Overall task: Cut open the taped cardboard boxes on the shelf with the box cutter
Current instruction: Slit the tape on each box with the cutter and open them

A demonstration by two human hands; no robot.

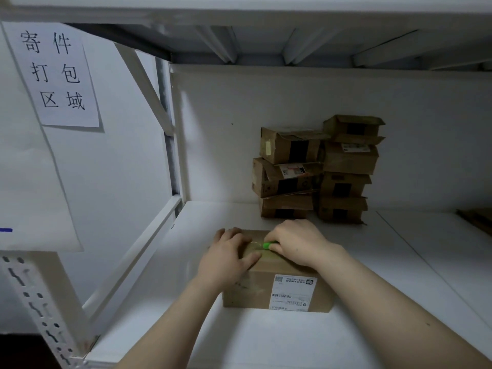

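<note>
One stiff, probably light box (253, 291), I'd say: left hand (229, 259) fingers flat, pinning its top; right hand (298, 243) fingers clamped round the box cutter (266, 245) at the tape (255, 246).

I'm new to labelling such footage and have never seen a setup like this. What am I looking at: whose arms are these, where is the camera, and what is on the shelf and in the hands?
No machine here: a person works with two bare hands. The single picture comes from a wide-angle camera worn on the head, looking forward and down, so the arms enter from below. The left hand lies flat on top of a taped cardboard box, fingers straight, steadying it. The right hand grips a green box cutter at the tape strip on the box top. The box stands on a white shelf and bears a shipping label on its near side. Behind it, smaller boxes are stacked against the back wall.
</note>
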